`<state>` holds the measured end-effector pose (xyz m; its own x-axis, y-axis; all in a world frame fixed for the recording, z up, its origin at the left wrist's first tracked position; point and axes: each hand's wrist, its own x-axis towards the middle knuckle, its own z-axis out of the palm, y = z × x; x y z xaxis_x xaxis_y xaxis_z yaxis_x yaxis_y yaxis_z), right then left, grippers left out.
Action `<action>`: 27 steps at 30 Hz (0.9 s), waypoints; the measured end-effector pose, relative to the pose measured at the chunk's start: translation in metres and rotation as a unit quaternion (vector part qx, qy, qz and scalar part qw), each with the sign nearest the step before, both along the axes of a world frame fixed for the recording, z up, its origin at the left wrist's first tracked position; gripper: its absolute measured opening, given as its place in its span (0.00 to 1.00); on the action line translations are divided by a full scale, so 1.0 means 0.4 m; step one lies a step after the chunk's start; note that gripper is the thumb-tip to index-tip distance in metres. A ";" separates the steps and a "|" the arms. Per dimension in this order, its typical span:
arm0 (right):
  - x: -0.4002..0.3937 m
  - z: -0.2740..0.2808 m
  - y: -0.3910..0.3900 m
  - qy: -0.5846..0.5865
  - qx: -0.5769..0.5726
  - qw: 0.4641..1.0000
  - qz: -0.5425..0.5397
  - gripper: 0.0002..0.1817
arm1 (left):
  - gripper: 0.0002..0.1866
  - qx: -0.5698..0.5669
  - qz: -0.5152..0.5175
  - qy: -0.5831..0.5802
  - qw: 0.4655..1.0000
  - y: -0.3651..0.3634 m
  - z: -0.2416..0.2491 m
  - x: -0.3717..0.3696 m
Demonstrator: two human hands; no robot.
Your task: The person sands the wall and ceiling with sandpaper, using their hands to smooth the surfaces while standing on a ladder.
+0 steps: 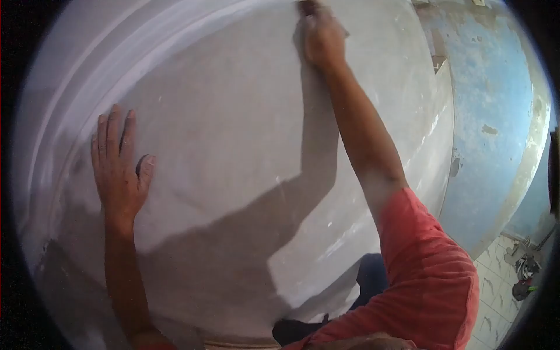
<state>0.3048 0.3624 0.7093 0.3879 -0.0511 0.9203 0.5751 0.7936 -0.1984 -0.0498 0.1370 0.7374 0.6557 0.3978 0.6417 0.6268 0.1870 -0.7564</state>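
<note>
Fingers stretched up, my left hand [121, 175] lies open on the grey, plastered wall [227, 105], close to the pale moulding [119, 76] along its edge. My right arm reaches far up the same surface. At the top of the view, my right hand [324, 39] is closed, pressed near the wall around a small dark object [307, 7]. The hand, motion blur and the frame edge hide most of that object, so its kind cannot be made out. The shadow of my right arm falls across the plaster.
On the right stands a patchy blue wall [490, 99], with a small notch [438, 63] at the plaster's border. Lower right shows a pale tiled floor [489, 312] with a heap of loose items [527, 269] on it.
</note>
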 end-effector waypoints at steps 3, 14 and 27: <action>-0.160 -0.049 -0.013 -0.117 0.132 0.974 -0.144 0.21 | 0.34 0.062 0.022 -0.019 0.998 -0.047 -0.058 -0.106; -0.142 -0.470 0.001 -0.064 -0.060 0.986 -0.143 0.25 | 0.34 0.267 0.038 -0.177 0.947 -0.163 -0.197 -0.577; -0.085 -0.904 -0.012 0.205 -0.220 0.953 0.032 0.21 | 0.32 0.270 0.121 -0.091 0.951 -0.264 -0.166 -0.763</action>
<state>0.2708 0.3576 0.3477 0.7093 0.3405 0.6172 0.3303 0.6131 -0.7177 -0.3550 0.0313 0.6709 0.4452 0.1039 0.8894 0.6275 0.6723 -0.3927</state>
